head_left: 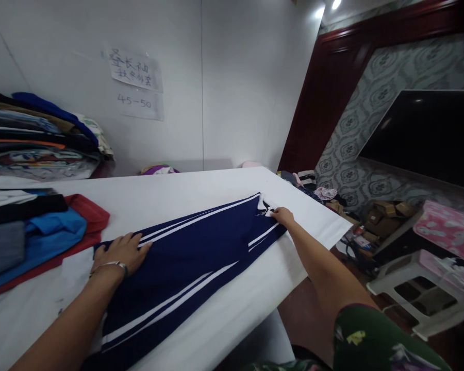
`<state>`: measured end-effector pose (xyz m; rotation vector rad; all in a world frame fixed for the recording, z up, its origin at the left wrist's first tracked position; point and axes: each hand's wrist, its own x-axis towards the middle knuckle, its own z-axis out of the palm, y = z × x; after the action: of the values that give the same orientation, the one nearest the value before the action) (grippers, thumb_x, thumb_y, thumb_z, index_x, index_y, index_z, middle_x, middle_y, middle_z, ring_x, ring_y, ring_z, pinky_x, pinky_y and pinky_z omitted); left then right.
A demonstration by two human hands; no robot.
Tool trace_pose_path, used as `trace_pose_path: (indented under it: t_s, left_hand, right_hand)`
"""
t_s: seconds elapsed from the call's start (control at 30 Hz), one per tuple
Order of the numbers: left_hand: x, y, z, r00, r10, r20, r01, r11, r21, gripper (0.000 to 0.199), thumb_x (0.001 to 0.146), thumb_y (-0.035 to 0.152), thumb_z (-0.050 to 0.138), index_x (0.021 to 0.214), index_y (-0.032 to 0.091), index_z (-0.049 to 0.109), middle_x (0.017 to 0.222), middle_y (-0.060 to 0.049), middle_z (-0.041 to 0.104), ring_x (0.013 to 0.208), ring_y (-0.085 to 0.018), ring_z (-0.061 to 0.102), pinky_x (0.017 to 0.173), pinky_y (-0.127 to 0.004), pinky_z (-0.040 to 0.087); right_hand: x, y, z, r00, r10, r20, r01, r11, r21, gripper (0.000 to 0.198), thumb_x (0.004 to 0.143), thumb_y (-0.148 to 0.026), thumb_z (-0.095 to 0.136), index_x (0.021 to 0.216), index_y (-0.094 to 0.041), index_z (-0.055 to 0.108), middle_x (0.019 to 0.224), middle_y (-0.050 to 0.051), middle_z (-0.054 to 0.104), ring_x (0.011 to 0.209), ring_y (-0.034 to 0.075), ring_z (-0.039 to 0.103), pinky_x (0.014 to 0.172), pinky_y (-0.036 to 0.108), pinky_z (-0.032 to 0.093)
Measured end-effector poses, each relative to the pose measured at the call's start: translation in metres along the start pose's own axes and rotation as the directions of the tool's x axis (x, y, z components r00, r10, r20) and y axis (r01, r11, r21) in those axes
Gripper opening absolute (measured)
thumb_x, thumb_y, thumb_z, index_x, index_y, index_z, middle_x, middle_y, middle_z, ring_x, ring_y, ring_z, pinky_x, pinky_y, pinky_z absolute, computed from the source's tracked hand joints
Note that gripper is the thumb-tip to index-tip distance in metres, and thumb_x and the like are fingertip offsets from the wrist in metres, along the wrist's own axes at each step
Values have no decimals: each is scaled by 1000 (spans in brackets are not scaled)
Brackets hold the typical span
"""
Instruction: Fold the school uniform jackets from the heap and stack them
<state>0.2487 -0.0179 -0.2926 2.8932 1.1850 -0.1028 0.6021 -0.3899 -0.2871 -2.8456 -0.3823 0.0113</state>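
A navy garment with white stripes (201,232) lies stretched lengthwise across the white table (209,188). Its narrower far end, toward the right, shows white collar-like pieces and a small dark opening. My left hand (118,257), with a bracelet at the wrist, rests flat with spread fingers on the garment's near left part. At the far end, my right hand (283,215) has its fingers pressed together on the white collar-like edge. The garment's lower end runs toward the bottom of the view, partly behind my left forearm.
Folded clothes (31,232) in red, blue and black lie at the table's left, with a tall clothes stack (42,139) behind. Paper signs (135,77) hang on the white wall. Right of the table are a plastic stool (421,288), cardboard boxes (386,216) and a dark screen (425,136).
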Motion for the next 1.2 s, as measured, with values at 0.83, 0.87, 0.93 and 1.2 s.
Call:
trace_pose_path:
  t_s: [0.83, 0.87, 0.93, 1.2]
  left_hand:
    - [-8, 2, -5, 999, 12, -33, -14, 998, -58, 60, 85, 48, 29, 133, 17, 48, 144, -15, 40, 133, -31, 33, 106, -55, 23]
    - [-7, 1, -5, 999, 9, -46, -13, 997, -72, 60, 84, 48, 30, 131, 17, 50, 144, -15, 41, 133, -32, 34, 106, -56, 24]
    - [-7, 1, -4, 998, 8, -59, -13, 996, -88, 59, 84, 48, 31, 131, 17, 51, 143, -15, 42, 132, -32, 35, 106, -56, 23]
    - [-9, 1, 0, 996, 25, -82, -31, 997, -69, 61, 84, 48, 29, 131, 15, 51, 143, -15, 42, 132, -33, 35, 106, -57, 24]
  right_hand:
    - [17, -42, 9, 997, 55, 51, -58, 997, 55, 27, 81, -35, 53, 92, -18, 71, 93, 8, 71, 89, 20, 64, 71, 24, 43]
    - [17, -41, 10, 998, 54, 43, -56, 997, 56, 26, 81, -32, 54, 95, -18, 70, 95, 8, 70, 89, 19, 64, 70, 24, 43]
    - [16, -39, 12, 998, 52, 25, -54, 997, 53, 27, 81, -30, 52, 99, -19, 69, 97, 8, 70, 90, 19, 64, 69, 23, 42]
    - [11, -58, 10, 995, -55, -82, 52, 998, -41, 37, 87, -38, 46, 112, -18, 64, 117, 14, 61, 110, 28, 54, 87, 36, 42]
